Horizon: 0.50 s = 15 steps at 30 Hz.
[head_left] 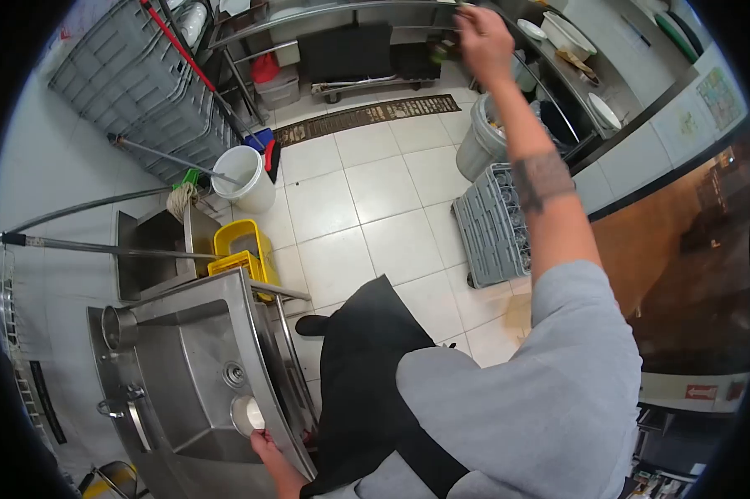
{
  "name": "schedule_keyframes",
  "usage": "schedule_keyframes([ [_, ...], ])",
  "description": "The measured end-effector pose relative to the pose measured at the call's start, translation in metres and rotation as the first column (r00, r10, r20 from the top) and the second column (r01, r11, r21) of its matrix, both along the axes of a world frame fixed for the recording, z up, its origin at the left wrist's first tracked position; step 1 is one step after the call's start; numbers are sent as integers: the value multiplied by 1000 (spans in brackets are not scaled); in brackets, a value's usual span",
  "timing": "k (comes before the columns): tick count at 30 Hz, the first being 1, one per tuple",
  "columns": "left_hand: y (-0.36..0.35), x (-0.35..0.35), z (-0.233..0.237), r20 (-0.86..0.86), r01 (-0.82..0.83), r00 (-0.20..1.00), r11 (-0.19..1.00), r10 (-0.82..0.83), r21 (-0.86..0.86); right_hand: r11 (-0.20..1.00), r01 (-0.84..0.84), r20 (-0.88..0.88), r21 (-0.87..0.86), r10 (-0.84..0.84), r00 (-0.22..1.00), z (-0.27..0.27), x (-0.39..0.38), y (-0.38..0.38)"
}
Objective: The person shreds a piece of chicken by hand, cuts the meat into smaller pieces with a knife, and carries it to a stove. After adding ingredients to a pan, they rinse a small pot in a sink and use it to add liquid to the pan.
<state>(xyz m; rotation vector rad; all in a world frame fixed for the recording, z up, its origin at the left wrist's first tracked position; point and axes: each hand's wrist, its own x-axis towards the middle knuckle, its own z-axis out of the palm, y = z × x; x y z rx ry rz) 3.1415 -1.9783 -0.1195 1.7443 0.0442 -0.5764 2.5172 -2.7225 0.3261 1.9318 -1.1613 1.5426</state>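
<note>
Low in the view, my left hand (pixel 263 444) is closed on the rim of a small round metal pot (pixel 241 411) with something white inside. It is at the near right side of the steel sink (pixel 184 333), beside the drain. My right arm stretches far forward to the top edge. My right hand (pixel 485 43) is closed there, fingers pinched together; a small light thing may be at the fingertips, but the frame edge cuts it off. A round metal container (pixel 119 328) sits at the sink's far left corner.
A yellow mop bucket (pixel 260 249) and a white bucket (pixel 246 179) stand on the tiled floor. Gray glass racks (pixel 485 220) on wheels and a gray trash bin (pixel 480 141) are at the right. Stacked gray crates (pixel 134 75) line the left wall. A floor grate (pixel 367 119) lies ahead.
</note>
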Motion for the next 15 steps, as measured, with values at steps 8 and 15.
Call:
schedule_keyframes([
  [8, -2, 16, 13, -448, -143, 868, 973, 212, 182, 542, 214, -139, 813, -177, 974, -157, -52, -15],
  [15, -2, -10, -19, -499, -431, 811, 888, 305, -158, 289, -284, 6, 914, 691, 723, -290, 372, 104],
])
